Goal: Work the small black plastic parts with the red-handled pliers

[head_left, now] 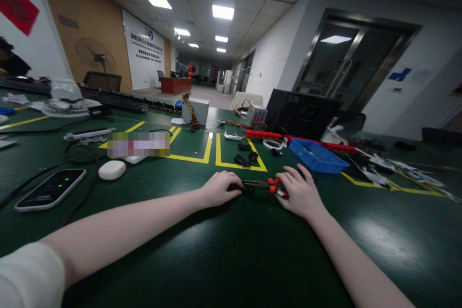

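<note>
Red-handled metal pliers (272, 186) are in the middle of the near part of the scene, over a dark green tabletop (216, 255), with their metal nose pointing left. The person's right hand (299, 191) grasps the red grips, some fingers wrapped about them and others lifted and spread. The left hand (221, 188) has its fingers curled around a small black piece (236, 186) (too dark and blurred to name), which meets the tip of the pliers; I cannot tell whether the nose bites it.

Beyond the hands, a rectangle of yellow tape (241, 168) surrounds several small black parts (243, 160), with a white crumpled scrap (233, 135) near its far edge. To the right of it stands a shallow blue plastic bin (313, 160), open at the top; its near wall hides part of the floor, so I cannot tell all that it holds. A white coil (272, 144) lies just left of the bin, and a large black panel (301, 114) rises behind. Farther left stands a pale metal box (201, 110) with yellow and dark wires (190, 108) hanging down its side. At the near left rest a rounded white case (112, 170), closed, and a flat device with green lights (51, 190).
</note>
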`<action>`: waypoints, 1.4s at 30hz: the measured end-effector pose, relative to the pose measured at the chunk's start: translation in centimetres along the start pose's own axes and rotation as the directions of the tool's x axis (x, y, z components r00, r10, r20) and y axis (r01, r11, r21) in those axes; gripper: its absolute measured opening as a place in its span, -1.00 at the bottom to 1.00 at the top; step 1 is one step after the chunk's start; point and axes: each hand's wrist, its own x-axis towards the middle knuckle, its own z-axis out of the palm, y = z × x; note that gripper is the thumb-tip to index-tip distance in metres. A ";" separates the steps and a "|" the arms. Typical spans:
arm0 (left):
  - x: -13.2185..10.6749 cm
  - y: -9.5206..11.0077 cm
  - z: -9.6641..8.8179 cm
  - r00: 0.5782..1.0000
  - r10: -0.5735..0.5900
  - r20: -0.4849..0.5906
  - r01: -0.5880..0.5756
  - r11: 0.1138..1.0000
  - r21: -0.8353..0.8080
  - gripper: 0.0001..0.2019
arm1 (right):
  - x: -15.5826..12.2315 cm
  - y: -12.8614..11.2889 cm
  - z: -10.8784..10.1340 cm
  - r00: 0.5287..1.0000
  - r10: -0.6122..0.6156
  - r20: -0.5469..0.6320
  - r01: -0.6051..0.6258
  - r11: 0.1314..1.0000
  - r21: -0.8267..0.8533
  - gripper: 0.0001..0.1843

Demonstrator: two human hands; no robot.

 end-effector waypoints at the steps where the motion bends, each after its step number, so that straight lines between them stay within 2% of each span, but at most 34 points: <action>1: 0.0 -0.1 0.1 1.000 -0.002 -0.005 0.002 1.000 -0.004 -0.85 | 0.0 0.0 0.0 1.000 -0.007 -0.005 0.007 1.000 -0.003 -0.65; 14: -0.1 0.2 0.1 1.000 0.001 -0.017 -0.002 0.998 -0.060 -0.84 | 0.1 0.1 0.1 0.997 -0.076 0.018 0.076 0.997 -0.015 -0.64; 23: 0.0 0.2 0.0 0.999 0.016 -0.051 -0.027 0.976 -0.217 -0.87 | 0.4 -0.4 -0.3 0.995 -0.062 0.076 0.062 0.998 0.000 -0.68; 30: 0.1 0.2 -0.1 0.996 0.032 -0.084 -0.051 0.969 -0.241 -0.90 | 0.4 -0.8 -0.5 0.987 -0.030 0.159 0.020 0.998 0.063 -0.70; 42: 0.3 -0.6 0.5 0.993 -0.047 -0.107 0.010 0.946 -0.324 -0.86 | 0.3 -0.9 -0.5 0.998 -0.041 0.040 0.043 0.999 -0.032 -0.61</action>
